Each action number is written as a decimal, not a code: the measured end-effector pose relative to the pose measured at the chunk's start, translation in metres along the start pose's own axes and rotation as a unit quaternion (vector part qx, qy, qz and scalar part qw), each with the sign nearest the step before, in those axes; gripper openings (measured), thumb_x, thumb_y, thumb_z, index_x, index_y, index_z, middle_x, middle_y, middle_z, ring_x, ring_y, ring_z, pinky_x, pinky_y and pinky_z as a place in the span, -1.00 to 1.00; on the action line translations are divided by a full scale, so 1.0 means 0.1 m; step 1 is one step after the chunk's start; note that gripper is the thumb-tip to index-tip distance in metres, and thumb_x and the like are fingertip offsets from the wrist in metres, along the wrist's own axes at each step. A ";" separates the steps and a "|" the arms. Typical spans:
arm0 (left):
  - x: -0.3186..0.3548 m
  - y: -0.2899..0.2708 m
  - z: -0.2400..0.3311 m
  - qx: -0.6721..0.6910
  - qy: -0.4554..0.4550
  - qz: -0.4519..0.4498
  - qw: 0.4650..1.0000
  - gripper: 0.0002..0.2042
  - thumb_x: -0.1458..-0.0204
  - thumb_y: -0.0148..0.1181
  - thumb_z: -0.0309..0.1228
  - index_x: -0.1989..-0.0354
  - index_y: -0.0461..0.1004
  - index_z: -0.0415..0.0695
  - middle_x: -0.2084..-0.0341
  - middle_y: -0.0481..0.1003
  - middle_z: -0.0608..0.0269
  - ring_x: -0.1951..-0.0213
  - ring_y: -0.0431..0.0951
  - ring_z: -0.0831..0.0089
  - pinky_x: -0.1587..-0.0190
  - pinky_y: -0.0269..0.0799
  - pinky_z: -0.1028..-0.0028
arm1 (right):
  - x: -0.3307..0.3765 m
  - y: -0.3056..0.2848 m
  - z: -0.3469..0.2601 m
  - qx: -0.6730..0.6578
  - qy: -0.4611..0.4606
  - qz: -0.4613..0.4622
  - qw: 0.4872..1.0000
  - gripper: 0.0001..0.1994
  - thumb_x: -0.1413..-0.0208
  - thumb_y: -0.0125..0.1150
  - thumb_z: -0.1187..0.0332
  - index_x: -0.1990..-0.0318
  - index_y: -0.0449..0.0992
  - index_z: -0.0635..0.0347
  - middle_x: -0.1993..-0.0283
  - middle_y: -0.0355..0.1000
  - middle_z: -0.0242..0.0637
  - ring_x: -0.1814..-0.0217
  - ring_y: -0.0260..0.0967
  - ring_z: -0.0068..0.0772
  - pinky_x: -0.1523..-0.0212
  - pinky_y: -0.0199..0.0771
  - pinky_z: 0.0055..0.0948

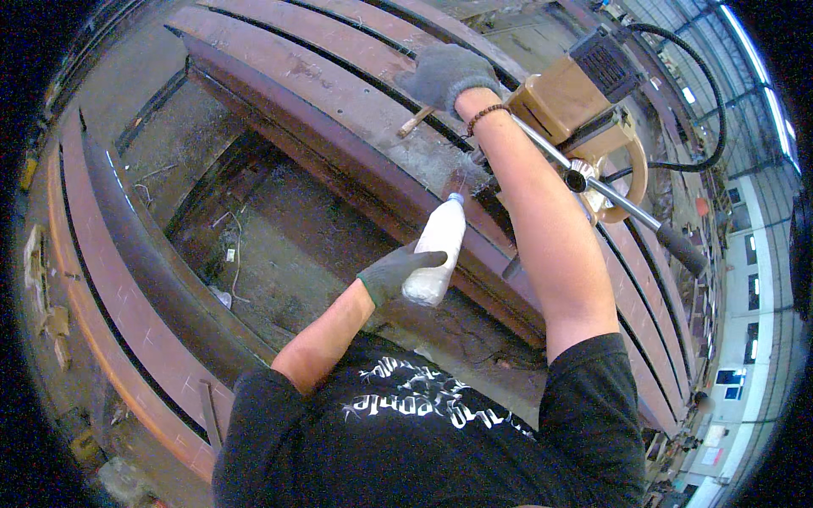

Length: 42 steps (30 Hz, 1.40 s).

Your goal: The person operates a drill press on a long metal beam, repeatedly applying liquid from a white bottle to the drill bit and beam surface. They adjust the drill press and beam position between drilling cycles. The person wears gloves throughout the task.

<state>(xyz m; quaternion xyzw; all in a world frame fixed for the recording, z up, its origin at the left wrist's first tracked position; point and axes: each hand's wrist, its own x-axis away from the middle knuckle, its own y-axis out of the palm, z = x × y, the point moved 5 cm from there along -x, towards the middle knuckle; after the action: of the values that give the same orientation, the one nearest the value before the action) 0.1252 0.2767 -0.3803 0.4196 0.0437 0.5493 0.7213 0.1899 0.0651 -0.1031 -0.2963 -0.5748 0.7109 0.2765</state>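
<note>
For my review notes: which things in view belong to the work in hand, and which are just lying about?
Likely in use:
- white bottle, held in the left hand
- tan machine beside the right arm
- steel beam beneath the right hand
- wooden handle near that hand; whether gripped, unclear

Apparently lying about:
- pale cord on the floor
- wood pieces, far left

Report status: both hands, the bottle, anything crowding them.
Left hand gripping white bottle, blue cap pointing away from body. Right hand gloved, over steel beam, grip unclear. Tan machine close on its right.
</note>
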 end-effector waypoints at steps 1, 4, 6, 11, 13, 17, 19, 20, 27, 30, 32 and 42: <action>-0.01 0.00 -0.01 -0.005 -0.005 0.001 1.000 -0.33 -0.13 0.39 -0.15 -0.35 0.35 -0.23 -0.02 0.56 0.21 0.09 0.59 0.44 0.04 0.55 0.42 | -0.01 0.01 0.02 0.003 -0.001 0.006 1.000 -0.29 -0.23 0.01 -0.31 0.06 0.68 0.26 -0.01 0.60 0.12 -0.05 0.59 0.14 -0.10 0.57 -0.02; 0.05 0.05 0.05 -0.002 0.001 0.007 1.000 -0.33 -0.13 0.40 -0.16 -0.35 0.34 -0.25 -0.02 0.56 0.20 0.08 0.59 0.44 0.03 0.55 0.43 | 0.01 0.01 0.01 -0.008 -0.001 0.013 1.000 -0.28 -0.22 0.01 -0.32 0.07 0.68 0.27 0.02 0.60 0.13 -0.04 0.59 0.14 -0.08 0.58 -0.01; 0.09 0.10 0.10 0.004 0.009 0.001 1.000 -0.33 -0.13 0.39 -0.17 -0.35 0.34 -0.24 -0.02 0.56 0.20 0.09 0.59 0.45 0.04 0.55 0.43 | -0.02 0.06 0.04 -0.010 0.015 0.007 1.000 -0.27 -0.22 0.02 -0.33 0.08 0.68 0.27 0.03 0.61 0.12 -0.02 0.60 0.15 -0.07 0.58 -0.01; 0.11 0.09 0.12 -0.002 0.009 0.005 1.000 -0.36 -0.13 0.40 -0.18 -0.32 0.36 -0.20 0.02 0.58 0.21 0.14 0.61 0.42 0.09 0.58 0.38 | 0.00 0.06 0.00 0.007 0.001 -0.002 1.000 -0.27 -0.23 -0.01 -0.32 0.11 0.69 0.28 0.06 0.61 0.14 0.01 0.60 0.16 -0.06 0.58 0.00; 0.13 0.11 0.13 0.007 0.006 0.013 1.000 -0.41 -0.10 0.42 -0.19 -0.27 0.41 -0.13 0.08 0.61 0.21 0.18 0.65 0.32 0.13 0.63 0.27 | 0.00 0.07 -0.02 0.008 -0.007 -0.009 1.000 -0.28 -0.25 -0.02 -0.31 0.12 0.70 0.28 0.07 0.61 0.16 0.01 0.60 0.16 -0.06 0.58 0.00; 0.11 0.02 0.08 0.007 0.009 0.022 1.000 -0.41 -0.08 0.43 -0.18 -0.26 0.42 -0.13 0.08 0.61 0.22 0.19 0.65 0.32 0.13 0.63 0.27 | 0.05 0.00 -0.19 0.006 -0.068 -0.045 0.997 -0.35 -0.26 -0.01 -0.24 0.11 0.70 0.24 0.08 0.62 0.11 0.02 0.61 0.15 -0.04 0.58 -0.01; 0.16 0.11 0.13 0.010 0.005 0.016 1.000 -0.40 -0.08 0.43 -0.19 -0.27 0.41 -0.14 0.07 0.61 0.23 0.19 0.64 0.32 0.13 0.62 0.27 | 0.06 0.10 -0.14 -0.001 -0.081 -0.065 0.995 -0.38 -0.25 0.00 -0.21 0.11 0.70 0.21 0.08 0.63 0.07 0.04 0.61 0.15 -0.02 0.58 -0.02; 0.12 0.10 0.13 -0.010 0.026 0.013 1.000 -0.38 -0.08 0.43 -0.20 -0.29 0.39 -0.15 0.06 0.60 0.22 0.17 0.64 0.33 0.12 0.62 0.28 | 0.08 0.20 -0.07 -0.019 -0.060 -0.036 0.997 -0.39 -0.25 0.01 -0.20 0.12 0.70 0.22 0.09 0.63 0.07 0.04 0.60 0.16 -0.03 0.58 -0.03; 0.15 -0.19 0.38 -0.056 0.165 0.065 0.982 -0.24 -0.05 0.45 -0.27 -0.40 0.22 -0.17 -0.11 0.51 0.14 -0.04 0.56 0.29 -0.07 0.54 0.27 | 0.56 -0.77 0.50 -0.154 0.010 0.161 0.975 -0.51 -0.30 0.09 -0.01 -0.08 0.60 0.24 -0.01 0.60 -0.01 0.05 0.61 0.03 -0.04 0.59 -0.15; 0.25 -0.35 0.68 -0.097 0.258 0.112 0.955 -0.17 0.01 0.49 -0.34 -0.42 0.14 -0.19 -0.16 0.45 0.11 -0.19 0.47 0.27 -0.20 0.47 0.25 | 1.60 -0.91 1.43 -0.219 0.068 0.343 0.911 -0.53 -0.34 0.09 0.05 -0.14 0.54 0.28 -0.05 0.56 0.01 0.05 0.60 -0.03 -0.02 0.63 -0.20; 0.39 -0.43 0.91 -0.109 0.320 0.153 0.929 -0.17 0.04 0.52 -0.36 -0.40 0.16 -0.17 -0.15 0.46 0.11 -0.15 0.50 0.26 -0.19 0.49 0.21 | 2.46 -0.73 1.94 -0.223 0.105 0.460 0.853 -0.54 -0.36 0.09 0.09 -0.18 0.51 0.31 -0.08 0.53 0.02 0.05 0.60 -0.07 -0.01 0.65 -0.23; 0.19 -0.83 2.13 -0.295 0.440 0.315 0.788 -0.06 0.21 0.62 -0.08 -0.34 0.27 -0.24 -0.19 0.46 0.04 -0.19 0.48 0.26 -0.24 0.43 0.25 | 4.63 1.04 1.81 -0.364 0.428 0.360 0.744 -0.64 -0.44 0.11 0.20 -0.16 0.50 0.33 0.25 0.51 -0.32 0.30 0.42 -0.55 0.30 0.48 -0.51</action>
<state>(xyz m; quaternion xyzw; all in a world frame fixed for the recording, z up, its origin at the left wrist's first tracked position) 0.3068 0.1698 -0.2894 -0.1100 0.0576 0.8575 0.4993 -0.2606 0.2674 -0.2230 -0.8328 -0.4618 0.2922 0.0881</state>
